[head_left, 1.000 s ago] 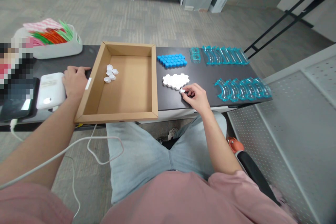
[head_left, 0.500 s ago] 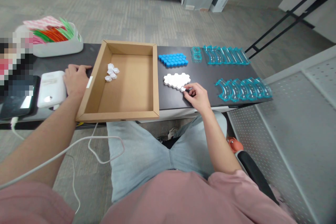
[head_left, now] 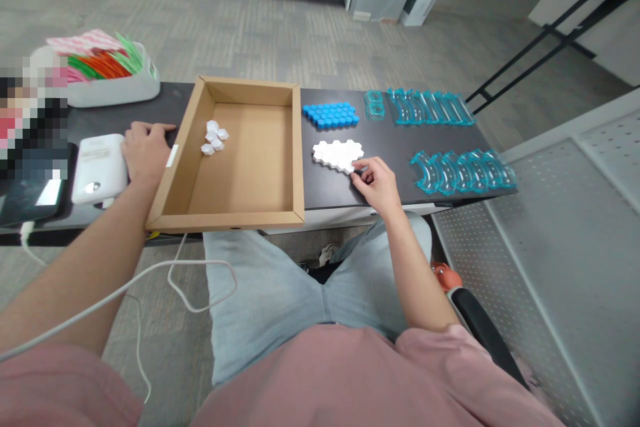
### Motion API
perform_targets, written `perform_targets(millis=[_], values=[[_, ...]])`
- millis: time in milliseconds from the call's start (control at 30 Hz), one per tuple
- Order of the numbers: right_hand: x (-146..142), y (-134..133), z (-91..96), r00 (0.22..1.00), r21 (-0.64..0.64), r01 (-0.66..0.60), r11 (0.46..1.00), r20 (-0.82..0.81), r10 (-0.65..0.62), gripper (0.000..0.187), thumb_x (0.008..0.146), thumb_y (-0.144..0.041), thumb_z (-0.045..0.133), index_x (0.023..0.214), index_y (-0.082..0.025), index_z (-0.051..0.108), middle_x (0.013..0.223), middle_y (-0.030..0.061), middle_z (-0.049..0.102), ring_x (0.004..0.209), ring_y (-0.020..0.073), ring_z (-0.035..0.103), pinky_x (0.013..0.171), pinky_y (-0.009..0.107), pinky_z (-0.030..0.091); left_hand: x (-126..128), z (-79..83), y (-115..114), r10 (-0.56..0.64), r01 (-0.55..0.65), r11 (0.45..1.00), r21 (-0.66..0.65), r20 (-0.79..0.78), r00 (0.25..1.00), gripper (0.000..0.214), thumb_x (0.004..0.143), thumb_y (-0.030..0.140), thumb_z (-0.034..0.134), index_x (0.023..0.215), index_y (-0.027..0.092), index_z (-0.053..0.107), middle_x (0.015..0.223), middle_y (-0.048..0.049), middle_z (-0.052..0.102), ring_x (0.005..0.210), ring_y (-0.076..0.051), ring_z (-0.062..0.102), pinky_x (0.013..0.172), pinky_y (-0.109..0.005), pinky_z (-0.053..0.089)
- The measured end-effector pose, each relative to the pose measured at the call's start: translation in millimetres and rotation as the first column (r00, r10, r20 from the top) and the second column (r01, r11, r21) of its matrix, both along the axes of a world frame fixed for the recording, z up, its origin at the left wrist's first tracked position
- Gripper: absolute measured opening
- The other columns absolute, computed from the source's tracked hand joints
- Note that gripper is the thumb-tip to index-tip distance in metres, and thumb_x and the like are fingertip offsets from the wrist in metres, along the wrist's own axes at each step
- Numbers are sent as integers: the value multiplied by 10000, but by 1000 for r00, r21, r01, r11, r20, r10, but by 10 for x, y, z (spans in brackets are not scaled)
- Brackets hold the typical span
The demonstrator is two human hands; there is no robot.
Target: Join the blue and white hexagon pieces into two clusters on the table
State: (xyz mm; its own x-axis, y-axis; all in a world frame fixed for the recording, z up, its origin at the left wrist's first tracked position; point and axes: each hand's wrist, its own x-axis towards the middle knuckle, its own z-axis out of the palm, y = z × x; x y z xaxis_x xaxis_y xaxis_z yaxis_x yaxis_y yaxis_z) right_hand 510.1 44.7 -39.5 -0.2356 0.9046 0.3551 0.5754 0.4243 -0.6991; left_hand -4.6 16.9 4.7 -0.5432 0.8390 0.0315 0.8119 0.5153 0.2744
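Since the earlier frame, the white piece (head_left: 349, 169) at the person's right fingertips has drawn in against the white cluster (head_left: 336, 153); it now lines up with the cluster's near edge instead of standing tilted beside it. That appears to make the cluster 1 piece larger, though whether the piece is fully seated is too small to tell.

The right hand (head_left: 379, 187) keeps its thumb and forefinger narrowed on that piece, with the other fingers curled in. The cluster lies flat on the dark table (head_left: 390, 140), just nearer the person than the blue cluster (head_left: 331, 115).

To the left stands the cardboard box (head_left: 298, 167), where about 5 loose pieces (head_left: 213, 127) (white, like the cluster) stay grouped near its left wall. Beyond that wall, the left hand (head_left: 146, 150) rests palm down, fingers loosely bent, between the box and a white device (head_left: 97, 170); its underside is hidden, so its grip cannot be told.

Farther out, 2 rows of clear teal parts, the near row (head_left: 463, 172) and the far row (head_left: 431, 107), lie to the right. A white bin (head_left: 117, 92) of colourful items sits far left.
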Motion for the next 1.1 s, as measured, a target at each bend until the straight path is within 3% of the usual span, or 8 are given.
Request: perform_targets(millis=[367, 467, 533, 633, 767, 833, 933, 1100], values=[[25, -44, 40, 999, -7, 20, 1000, -36, -20, 171, 983, -366, 795, 1135, -290, 816, 1074, 55, 798, 713, 204, 635, 762, 401, 621, -59, -46, 12, -15, 15, 1000, 2, -14, 1000, 733, 1159, 547, 369, 1709, 175, 681, 1705, -279, 556, 1552, -459, 489, 1353, -592, 390], [-26, -49, 137, 996, 10, 17, 1000, -92, -16, 164, 1019, -382, 758, 1148, -294, 810, 1023, 48, 787, 745, 222, 653, 746, 399, 603, -22, -22, -8, -17, 17, 1000, -2, 1, 1000, 710, 1166, 498, 376, 1715, 159, 674, 1719, -280, 547, 1553, -441, 478, 1347, -571, 379], [-180, -8, 255, 994, 54, -59, 997, -84, 63, 132, 1055, -357, 738, 1147, -294, 810, 999, 44, 779, 769, 229, 658, 779, 406, 600, 8, 2, -22, -19, 19, 1000, -1, 11, 1000, 702, 1157, 456, 397, 1725, 144, 667, 1735, -282, 542, 1564, -439, 472, 1346, -559, 370], [-675, 135, 485, 947, 79, -320, 944, 37, 318, 126, 1093, -306, 742, 1191, -294, 820, 1042, 49, 789, 828, 239, 680, 875, 423, 601, 38, 27, -37, -31, 31, 1000, 4, 18, 999, 730, 1135, 445, 425, 1741, 109, 655, 1748, -297, 536, 1581, -460, 476, 1336, -561, 368], [-1709, 440, 737, 724, -8, -661, 751, 256, 640, 189, 1109, -243, 747, 1290, -234, 803, 1206, 84, 791, 970, 253, 725, 972, 412, 561, 44, 9, -41, -32, 32, 999, 27, 12, 999, 714, 1111, 470, 469, 1700, 141, 703, 1721, -295, 571, 1578, -476, 511, 1308, -565, 400], [-2225, 600, 789, 634, -60, -709, 702, 380, 673, 258, 1099, -210, 762, 1357, -210, 780, 1318, 110, 771, 1063, 269, 729, 1015, 406, 530, 38, -18, -38, -28, 28, 998, 57, -9, 1000, 702, 1076, 521, 547, 1674, 201, 730, 1684, -282, 607, 1552, -484, 539, 1283, -563, 427], [-2793, 774, 773, 552, -126, -700, 703, 530, 644, 340, 1074, -153, 756, 1409, -205, 746, 1416, 127, 734, 1098, 286, 724, 961, 383, 501, 28, -56, -32, -31, 34, 996, 77, -39, 999, 723, 1038, 569, 613, 1663, 227, 738, 1657, -281, 625, 1525, -495, 564, 1261, -563, 450], [-3102, 827, 654, 464, -181, -720, 670, 594, 658, 219, 1036, -106, 722, 1229, -209, 717, 1315, 137, 764, 1123, 313, 703, 911, 387, 467, 34, -78, -29, -31, 34, 998, 57, -59, 998, 665, 1107, 455, 480, 1658, 180, 733, 1676, -289, 622, 1542, -473, 565, 1267, -545, 450]])
